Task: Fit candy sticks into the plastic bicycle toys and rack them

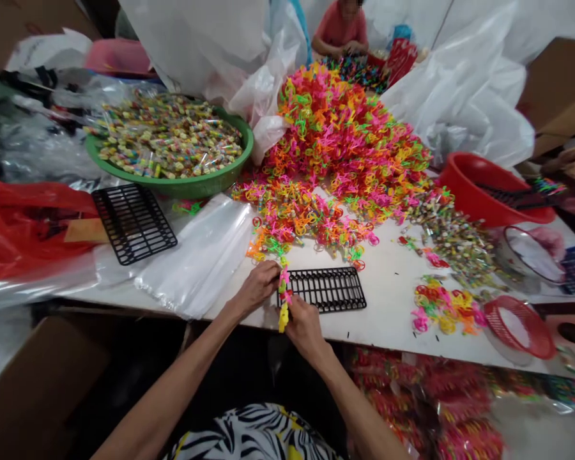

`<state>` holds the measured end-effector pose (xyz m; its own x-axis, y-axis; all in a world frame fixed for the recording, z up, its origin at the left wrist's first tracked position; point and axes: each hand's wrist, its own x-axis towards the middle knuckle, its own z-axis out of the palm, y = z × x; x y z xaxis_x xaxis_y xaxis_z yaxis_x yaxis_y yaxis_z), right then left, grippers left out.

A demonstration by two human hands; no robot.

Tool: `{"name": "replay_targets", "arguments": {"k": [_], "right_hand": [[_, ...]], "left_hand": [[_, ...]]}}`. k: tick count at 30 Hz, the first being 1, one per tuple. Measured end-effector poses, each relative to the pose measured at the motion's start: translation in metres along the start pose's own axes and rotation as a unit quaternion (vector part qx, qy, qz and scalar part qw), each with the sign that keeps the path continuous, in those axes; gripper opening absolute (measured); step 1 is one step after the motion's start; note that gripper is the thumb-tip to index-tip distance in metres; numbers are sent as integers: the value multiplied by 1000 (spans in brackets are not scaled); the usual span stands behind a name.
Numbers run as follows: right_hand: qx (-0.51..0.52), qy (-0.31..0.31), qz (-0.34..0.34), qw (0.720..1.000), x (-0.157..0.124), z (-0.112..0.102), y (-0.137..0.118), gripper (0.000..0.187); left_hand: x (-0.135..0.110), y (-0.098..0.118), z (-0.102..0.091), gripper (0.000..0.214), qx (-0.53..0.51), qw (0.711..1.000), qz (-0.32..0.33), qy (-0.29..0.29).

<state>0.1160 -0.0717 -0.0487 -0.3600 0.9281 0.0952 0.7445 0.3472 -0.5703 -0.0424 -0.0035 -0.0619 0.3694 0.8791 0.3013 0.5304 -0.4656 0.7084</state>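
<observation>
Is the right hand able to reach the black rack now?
Probably yes: the right hand lies just below the black plastic rack, nothing between them, though its fingers hold a colourful plastic strand.

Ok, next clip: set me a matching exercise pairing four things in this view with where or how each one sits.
Things:
1. Pink-and-yellow plastic strand
2. Green plastic basin
3. Red plastic basin
4. Clear plastic bags

Places or states:
A. At the right of the table, a black rack inside
B. Held between left hand and right hand
C. Lying flat, left of the hands
D. Heaped with small wrapped packets

Pairs: 1-B, 2-D, 3-A, 4-C
</observation>
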Motion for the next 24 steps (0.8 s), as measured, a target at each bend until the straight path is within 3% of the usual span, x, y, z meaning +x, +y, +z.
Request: {"name": "replay_targets", "arguments": {"k": [3,6,9,11,12,16,21,24], "right_hand": [[-28,-45,7,999,1,-9,1,17],[-2,-88,13,996,22,-49,22,18],[-94,17,142,985,64,-101,57,18],[-160,27,252,954,93,-124,79,19],[-166,32,271,948,103,-129,88,19],[-149,44,302,941,118,-127,106,18],[-82,72,300,948,103,-128,115,12],[-5,62,279,958,89,-121,107,11]], "left_hand": [[-2,3,-4,18,-6,1000,13,5],[-11,15,-9,22,-41,998,-36,42],[-14,41,-12,38,-75,972,-146,168],[-8,63,-10,45,-67,963,-175,194],[-3,73,-8,48,-61,966,-176,182],[16,87,9,51,-61,980,-148,115],[18,71,19,50,-73,978,-136,139],[16,68,16,48,-77,979,-144,121]]}}
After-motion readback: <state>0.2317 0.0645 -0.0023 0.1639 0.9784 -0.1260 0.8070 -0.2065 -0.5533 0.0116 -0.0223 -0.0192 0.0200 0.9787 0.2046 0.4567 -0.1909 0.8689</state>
